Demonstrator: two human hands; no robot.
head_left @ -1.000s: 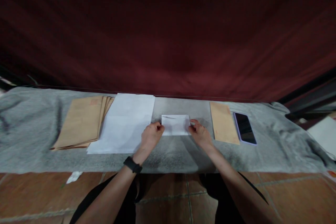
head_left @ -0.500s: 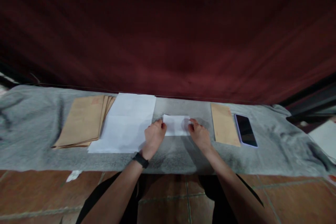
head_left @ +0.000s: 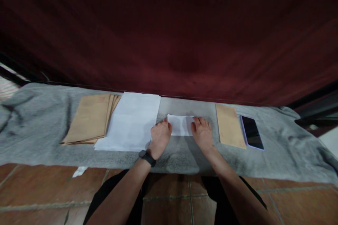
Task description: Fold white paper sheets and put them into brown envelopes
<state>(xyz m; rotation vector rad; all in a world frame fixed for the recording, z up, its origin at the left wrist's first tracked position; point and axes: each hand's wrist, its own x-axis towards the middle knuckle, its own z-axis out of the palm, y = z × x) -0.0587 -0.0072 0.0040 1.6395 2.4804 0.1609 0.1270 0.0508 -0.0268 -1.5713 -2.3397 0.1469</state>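
Note:
A small folded sheet of white paper lies on the grey cloth in front of me. My left hand is closed at its left edge, thumb against the paper and fingers curled under. At the opposite edge, my right hand grips the paper between thumb and fingers, with the index fingertip near the top right corner. Just left of my left hand is a stack of larger white sheets, partly covered by that hand. A single brown envelope rests to the right of my right hand.
Several brown envelopes are piled at the left, partly under the white sheets. A phone in a purple case lies right of the single envelope. Grey cloth covers the surface, and a dark red curtain hangs behind it.
My right hand's fingers have spread a little further over the paper's right edge. My left hand stays at the left edge. The whole view has shifted slightly.

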